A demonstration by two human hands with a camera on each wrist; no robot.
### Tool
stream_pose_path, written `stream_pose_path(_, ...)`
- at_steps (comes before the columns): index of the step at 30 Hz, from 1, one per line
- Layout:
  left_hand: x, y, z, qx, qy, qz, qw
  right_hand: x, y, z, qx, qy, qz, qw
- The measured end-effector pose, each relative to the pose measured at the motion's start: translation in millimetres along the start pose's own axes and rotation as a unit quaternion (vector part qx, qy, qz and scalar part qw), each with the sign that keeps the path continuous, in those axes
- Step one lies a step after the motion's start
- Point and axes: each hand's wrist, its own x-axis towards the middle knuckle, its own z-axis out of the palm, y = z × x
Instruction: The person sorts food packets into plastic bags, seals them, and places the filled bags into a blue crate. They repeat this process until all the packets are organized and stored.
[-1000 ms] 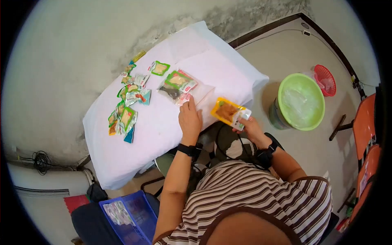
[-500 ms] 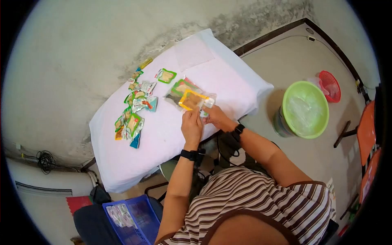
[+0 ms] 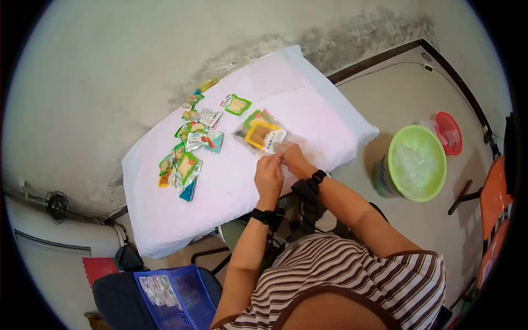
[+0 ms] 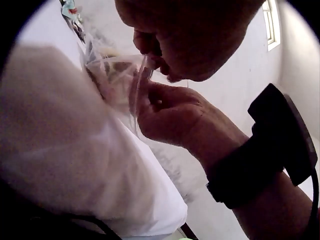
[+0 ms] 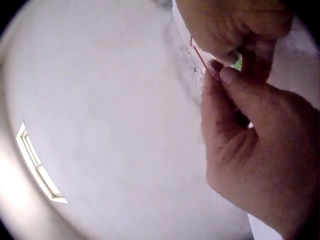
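Observation:
On the white-covered table lies a clear plastic bag (image 3: 295,140) with several food packets inside. A yellow-edged packet (image 3: 254,136) is uppermost in it, partly over a green-edged packet (image 3: 255,117). My left hand (image 3: 269,177) and right hand (image 3: 297,161) meet at the bag's near edge, fingertips close together. In the right wrist view, the right thumb and forefinger pinch the edge, where a thin red line (image 5: 200,56) runs along the plastic. The left hand (image 4: 195,37) pinches the same edge beside it, its fingertips partly hidden.
Left of the bag lie a heap of packets (image 3: 187,165) and a single green-edged packet (image 3: 237,104). A flat clear sheet (image 3: 279,78) is at the far end. On the floor stand a green-rimmed bucket (image 3: 394,165) and a red basket (image 3: 453,144); a blue crate (image 3: 192,300) sits lower left.
The right hand brought the yellow-edged packet from the right into the bag and let go of it. Both hands now pinch the bag's edge together.

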Motion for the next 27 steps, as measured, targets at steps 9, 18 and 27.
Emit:
stream_pose_path(9,-1,-7,-5,0.003,-0.015,-0.015,1.0,-12,-41,20,0.134,0.1,0.201,0.965)
stream_pose_path(18,-2,-10,-4,-0.013,0.016,-0.007,1.0,27,-6,19,-0.128,0.043,0.056,0.989)
stream_pose_path(27,-13,-15,-20,0.024,-0.058,0.003,0.998,-21,-7,-13,-0.31,-0.084,-0.003,0.947)
